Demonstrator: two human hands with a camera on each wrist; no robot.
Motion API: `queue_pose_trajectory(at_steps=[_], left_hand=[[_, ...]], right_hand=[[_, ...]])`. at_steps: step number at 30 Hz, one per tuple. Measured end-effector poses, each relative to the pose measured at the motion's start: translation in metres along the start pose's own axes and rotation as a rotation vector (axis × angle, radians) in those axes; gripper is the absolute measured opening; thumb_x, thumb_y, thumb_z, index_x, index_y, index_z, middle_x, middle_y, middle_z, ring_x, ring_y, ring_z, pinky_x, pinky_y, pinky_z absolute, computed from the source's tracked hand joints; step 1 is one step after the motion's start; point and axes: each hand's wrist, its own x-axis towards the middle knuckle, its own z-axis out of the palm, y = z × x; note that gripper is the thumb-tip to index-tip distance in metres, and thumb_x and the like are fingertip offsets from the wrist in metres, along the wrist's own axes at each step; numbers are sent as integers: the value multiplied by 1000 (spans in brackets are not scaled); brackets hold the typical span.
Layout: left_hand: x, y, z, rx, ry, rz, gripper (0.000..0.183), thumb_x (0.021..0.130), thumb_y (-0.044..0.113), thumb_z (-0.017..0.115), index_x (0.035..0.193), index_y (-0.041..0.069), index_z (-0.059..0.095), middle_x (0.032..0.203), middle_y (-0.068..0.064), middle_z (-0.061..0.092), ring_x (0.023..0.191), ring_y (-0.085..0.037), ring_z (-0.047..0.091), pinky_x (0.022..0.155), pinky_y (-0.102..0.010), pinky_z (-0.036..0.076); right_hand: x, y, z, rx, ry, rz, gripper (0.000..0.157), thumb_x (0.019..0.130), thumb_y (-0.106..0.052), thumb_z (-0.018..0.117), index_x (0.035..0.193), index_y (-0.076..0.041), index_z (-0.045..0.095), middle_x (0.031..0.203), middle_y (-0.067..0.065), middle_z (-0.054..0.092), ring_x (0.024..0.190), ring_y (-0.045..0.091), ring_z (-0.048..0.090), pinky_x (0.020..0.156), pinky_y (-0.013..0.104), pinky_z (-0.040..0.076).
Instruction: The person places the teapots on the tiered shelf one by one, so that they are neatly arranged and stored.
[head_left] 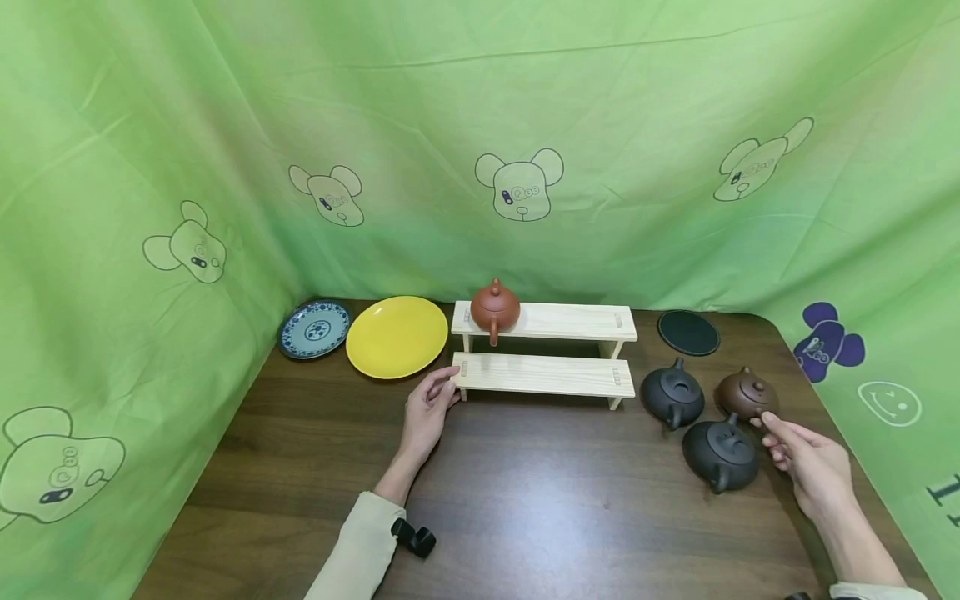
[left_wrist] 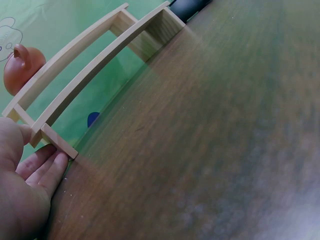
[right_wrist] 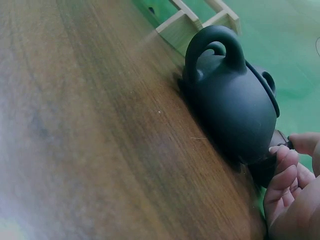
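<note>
A two-tier wooden display stand (head_left: 542, 375) stands at the middle of the table. My left hand (head_left: 427, 412) holds the left end of its lower shelf; in the left wrist view, the thumb lies at the shelf's end and the fingers (left_wrist: 52, 172) are by the leg. At the right, my right hand (head_left: 813, 462) pinches the handle of a dark brown teapot (head_left: 746, 393) between thumb and fingertips. That teapot is mostly hidden in the right wrist view behind a black teapot (right_wrist: 235, 107). A reddish-brown teapot (head_left: 495, 308) sits on the upper shelf's left end.
Two black teapots, one nearer (head_left: 720, 457) and one farther (head_left: 672, 396), stand beside the brown one. Behind them lies a dark round plate (head_left: 688, 332). Left of the stand are a yellow plate (head_left: 397, 337) and a blue patterned plate (head_left: 315, 329). Green cloth (head_left: 420, 108) surrounds the table.
</note>
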Motion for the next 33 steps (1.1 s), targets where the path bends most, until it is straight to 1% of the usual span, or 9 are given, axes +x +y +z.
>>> queue_pose_trajectory(at_steps=[3,7,10,14,20,25,33], left_hand=[[0,0,0,0,2,1,29,112,-4,61,139,-11,67,141,-31,69,121,-18,71,105,-34,66],[0,0,0,-4,1,4,29,112,-4,61,139,-11,67,142,-30,69,123,-20,71,105,-34,65],[0,0,1,-6,-2,5,29,112,-4,60,139,-11,67,142,-31,69,125,-22,71,106,-34,65],[0,0,1,-7,-3,7,29,112,-4,60,139,-11,67,142,-31,68,124,-21,70,106,-35,65],[0,0,0,-10,0,2,29,112,-4,60,140,-11,67,142,-31,68,124,-20,71,107,-35,65],[0,0,1,-10,-1,-2,29,112,-4,61,140,-11,67,141,-31,69,125,-21,70,107,-35,65],[0,0,0,-4,1,-2,29,112,-4,61,139,-10,67,142,-31,69,127,-25,70,107,-35,65]], right_hand=[[1,0,-1,70,-17,-5,35,112,-5,65,90,-18,90,76,-8,79,59,-1,61,48,12,51],[1,1,0,124,-21,-19,35,111,-1,64,90,-13,90,82,-6,82,59,-1,62,47,12,50],[1,2,1,148,-8,-27,35,111,0,64,89,-11,89,82,-5,83,58,-1,62,45,12,49],[-1,0,2,177,-4,-29,35,111,1,64,90,-10,89,81,-3,83,57,0,62,44,11,49],[-4,-8,3,238,-6,-59,32,110,4,63,93,-5,89,79,1,82,55,2,63,43,13,50],[-7,-16,5,266,-11,-92,34,110,6,61,94,-4,89,82,2,83,57,3,65,43,13,50],[-13,-29,14,341,-12,-98,32,109,8,61,97,-2,88,85,7,84,56,6,67,41,15,51]])
